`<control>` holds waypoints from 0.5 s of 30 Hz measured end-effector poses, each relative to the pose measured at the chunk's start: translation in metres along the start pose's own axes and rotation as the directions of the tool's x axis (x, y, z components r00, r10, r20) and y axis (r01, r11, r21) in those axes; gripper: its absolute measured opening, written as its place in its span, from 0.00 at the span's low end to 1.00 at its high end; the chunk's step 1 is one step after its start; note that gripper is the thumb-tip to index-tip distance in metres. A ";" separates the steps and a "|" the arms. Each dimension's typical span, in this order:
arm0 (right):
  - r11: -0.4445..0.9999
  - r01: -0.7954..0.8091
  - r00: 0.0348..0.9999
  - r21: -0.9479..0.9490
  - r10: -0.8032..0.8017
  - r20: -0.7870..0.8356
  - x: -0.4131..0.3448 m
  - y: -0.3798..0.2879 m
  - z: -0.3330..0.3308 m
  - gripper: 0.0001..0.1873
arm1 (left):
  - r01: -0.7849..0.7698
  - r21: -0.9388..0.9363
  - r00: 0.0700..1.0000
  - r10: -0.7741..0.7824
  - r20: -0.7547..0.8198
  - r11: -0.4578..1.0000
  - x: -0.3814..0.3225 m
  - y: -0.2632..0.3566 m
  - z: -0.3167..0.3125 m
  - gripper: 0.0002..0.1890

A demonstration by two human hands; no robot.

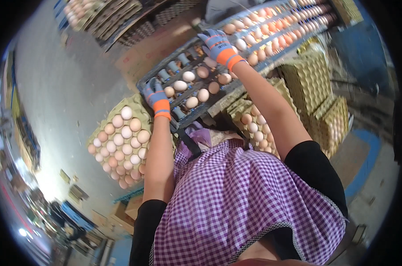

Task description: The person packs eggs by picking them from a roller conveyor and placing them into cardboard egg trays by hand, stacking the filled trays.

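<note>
Both my hands wear grey-blue work gloves with orange cuffs. My left hand (156, 94) is at the near left end of a roller egg conveyor (174, 65), beside a light brown egg (169, 91). Farther up, my right hand (219, 46) reaches over the conveyor's rows, its fingers pointing left near the far side. What either palm holds is hidden. White and brown eggs, among them a white egg (189, 76) and a brown egg (202, 71), lie in rows between the two hands. Beyond my right hand, more eggs (277, 28) glow over light from below.
A pulp tray full of eggs (126, 132) stands left of the conveyor. To the right are another egg tray (259, 131) and tall stacks of pulp trays (307, 78). More stacked trays (113, 16) stand at the far left, and cardboard boxes (127, 211) sit low beside me.
</note>
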State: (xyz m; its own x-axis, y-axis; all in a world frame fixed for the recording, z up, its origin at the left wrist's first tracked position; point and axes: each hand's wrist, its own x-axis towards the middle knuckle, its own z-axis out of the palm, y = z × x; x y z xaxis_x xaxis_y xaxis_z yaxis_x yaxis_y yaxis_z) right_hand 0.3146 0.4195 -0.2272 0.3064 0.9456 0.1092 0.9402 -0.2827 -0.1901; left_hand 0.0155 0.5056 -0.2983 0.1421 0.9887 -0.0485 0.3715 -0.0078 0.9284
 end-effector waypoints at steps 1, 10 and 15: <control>0.998 0.043 0.994 0.050 -0.038 -0.103 -0.013 -0.004 -0.022 0.24 | -0.042 -0.012 0.999 0.042 -0.027 0.999 0.007 -0.008 -0.002 0.16; 0.871 -0.420 0.888 0.254 0.453 -0.084 -0.314 -0.053 -0.146 0.20 | -0.276 -0.122 0.675 0.283 0.681 0.953 -0.067 0.098 0.058 0.16; 0.689 -0.683 0.661 0.243 0.724 -0.197 -0.456 -0.072 -0.155 0.18 | -0.682 -0.404 0.085 0.615 0.784 0.610 -0.180 0.199 0.111 0.22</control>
State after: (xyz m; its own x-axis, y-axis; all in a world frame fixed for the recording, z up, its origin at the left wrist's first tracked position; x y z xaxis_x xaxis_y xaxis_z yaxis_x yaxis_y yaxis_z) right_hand 0.1303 -0.0167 -0.1117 0.9127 0.3886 0.1262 0.4024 -0.8014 -0.4426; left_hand 0.1661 0.3095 -0.1457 0.9599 -0.0381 0.2776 -0.2408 -0.6187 0.7478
